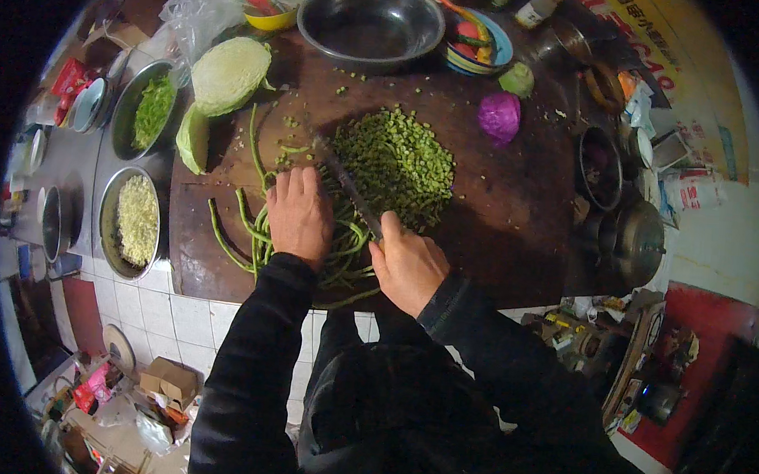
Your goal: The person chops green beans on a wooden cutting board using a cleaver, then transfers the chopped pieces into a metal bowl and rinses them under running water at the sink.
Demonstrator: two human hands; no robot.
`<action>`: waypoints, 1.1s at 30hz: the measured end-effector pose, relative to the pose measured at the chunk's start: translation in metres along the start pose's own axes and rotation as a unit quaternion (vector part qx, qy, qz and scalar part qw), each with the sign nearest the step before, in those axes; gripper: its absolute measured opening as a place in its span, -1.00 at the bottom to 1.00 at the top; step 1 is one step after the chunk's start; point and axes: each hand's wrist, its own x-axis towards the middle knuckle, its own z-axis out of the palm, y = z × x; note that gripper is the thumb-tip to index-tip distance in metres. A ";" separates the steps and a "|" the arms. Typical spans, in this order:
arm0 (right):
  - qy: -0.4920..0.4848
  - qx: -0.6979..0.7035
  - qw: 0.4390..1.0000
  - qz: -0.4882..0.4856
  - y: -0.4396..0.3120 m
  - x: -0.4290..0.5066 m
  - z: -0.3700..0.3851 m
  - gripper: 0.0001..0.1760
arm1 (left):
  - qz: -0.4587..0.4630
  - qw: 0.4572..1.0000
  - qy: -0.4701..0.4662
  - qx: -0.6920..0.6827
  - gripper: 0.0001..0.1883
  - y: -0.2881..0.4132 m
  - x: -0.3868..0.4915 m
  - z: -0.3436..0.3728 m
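Observation:
My right hand (410,264) grips the handle of a kitchen knife (350,185), whose dark blade slants up and to the left across the wooden board (506,242). Long green beans (256,231) lie in a loose bundle under my left hand (301,214), which presses on them with its fingers together. Their cut ends are near the blade, partly hidden by my fingers. A broad heap of chopped green beans (408,162) spreads just right of the knife. A few stray bits (289,122) are scattered above my left hand.
Left of the board stand metal bowls of chopped greens (153,113) and minced pale vegetable (138,217). A halved cabbage (231,75) and a cabbage wedge (193,140) sit at upper left. A steel basin (371,20), a bowl of peppers (474,41) and a purple cabbage piece (499,118) lie beyond.

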 end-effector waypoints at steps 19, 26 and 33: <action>0.013 -0.025 1.000 0.008 -0.005 -0.003 0.008 -0.71 | 0.009 1.000 0.016 -0.015 -0.75 0.000 0.000 -0.002; -0.013 0.035 0.999 -0.014 -0.023 -0.011 -0.029 -0.71 | 0.000 1.000 0.022 -0.006 -0.70 -0.004 -0.003 0.004; -0.060 -0.062 0.996 0.003 -0.026 -0.015 -0.020 -0.76 | -0.006 1.000 -0.007 -0.014 -0.68 -0.003 -0.003 0.000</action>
